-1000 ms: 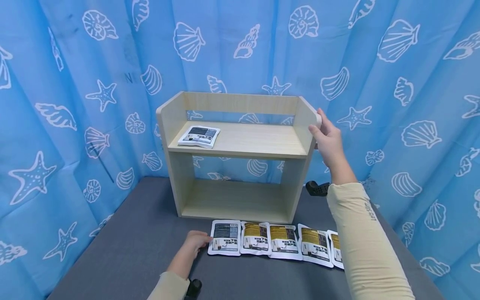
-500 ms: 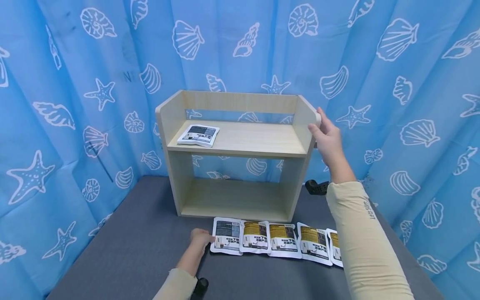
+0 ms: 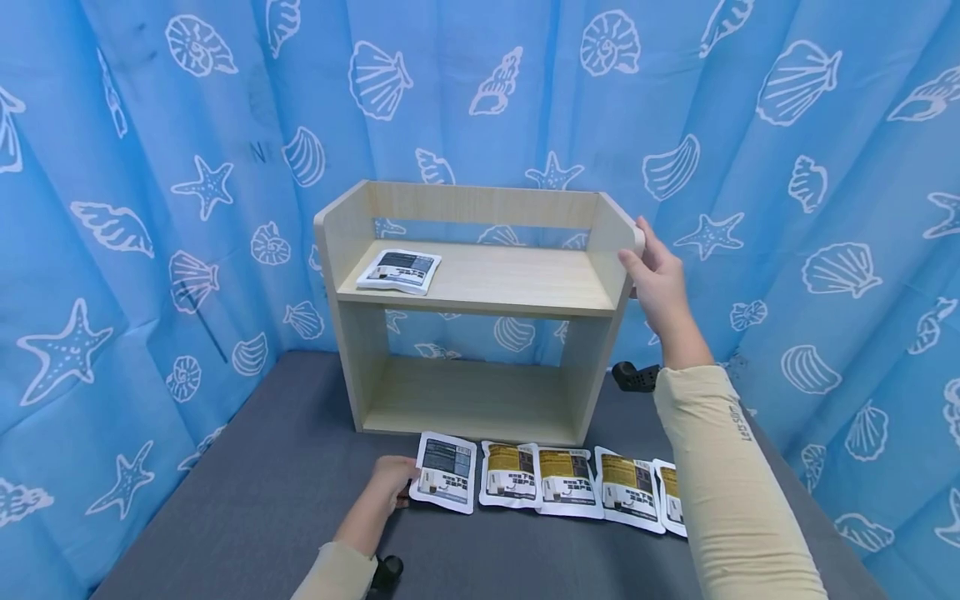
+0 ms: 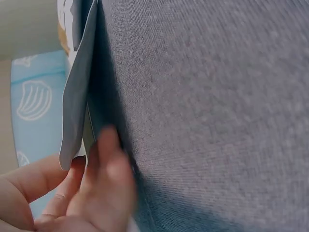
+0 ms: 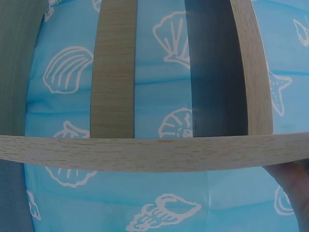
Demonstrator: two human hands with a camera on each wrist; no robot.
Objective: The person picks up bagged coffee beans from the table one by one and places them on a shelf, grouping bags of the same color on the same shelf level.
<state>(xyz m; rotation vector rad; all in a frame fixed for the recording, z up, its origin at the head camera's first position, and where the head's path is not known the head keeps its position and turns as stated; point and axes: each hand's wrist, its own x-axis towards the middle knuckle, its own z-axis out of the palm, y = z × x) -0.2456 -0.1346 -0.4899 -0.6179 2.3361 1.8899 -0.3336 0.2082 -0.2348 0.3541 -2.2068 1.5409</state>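
Observation:
My left hand (image 3: 393, 482) pinches the left edge of a white-edged pouch (image 3: 446, 471) with a dark grey label, at the left end of a row. The left wrist view has the pouch (image 4: 76, 96) edge-on between thumb and fingers, its edge raised off the cloth; the fingers (image 4: 108, 179) beneath are blurred. My right hand (image 3: 656, 279) grips the right side panel of a two-tier wooden shelf (image 3: 525, 271), near its top front corner. In the right wrist view the panel's edge (image 5: 145, 153) crosses the picture, with part of the hand (image 5: 292, 186) at lower right.
Several pouches with yellow-brown labels (image 3: 566, 483) lie side by side before the shelf; my right sleeve (image 3: 727, 467) partly covers the rightmost. Another grey-labelled pouch (image 3: 399, 272) lies on the upper tier at left. Grey cloth (image 3: 262, 483) covers the table, and a blue shell-print curtain (image 3: 480, 100) hangs behind.
The grey-labelled pouch, first nudged slightly right by my left hand, has come back left and tilted, leaving a gap to its neighbour. My right hand stays on the shelf.

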